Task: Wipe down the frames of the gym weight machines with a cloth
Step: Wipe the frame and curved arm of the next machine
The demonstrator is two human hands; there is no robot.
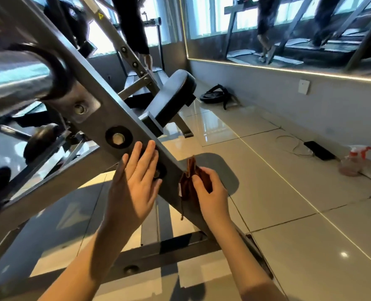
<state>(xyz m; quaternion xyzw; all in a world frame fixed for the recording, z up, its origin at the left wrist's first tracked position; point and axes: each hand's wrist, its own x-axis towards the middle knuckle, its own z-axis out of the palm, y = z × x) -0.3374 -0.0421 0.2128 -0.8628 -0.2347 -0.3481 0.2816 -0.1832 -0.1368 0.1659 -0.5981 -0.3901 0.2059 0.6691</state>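
A grey steel frame beam of the weight machine slants from the upper left down to the lower right. My left hand lies flat against its face with straight fingers, covering one of the round bolt holes. My right hand grips a bunched brown cloth and holds it against the beam's right edge, just below the left hand. A loose thread hangs from the cloth.
A black padded seat juts from the frame behind the beam. A chrome bar crosses at the upper left. On the tiled floor lie a weight plate, a black phone and a spray bottle by the mirrored wall.
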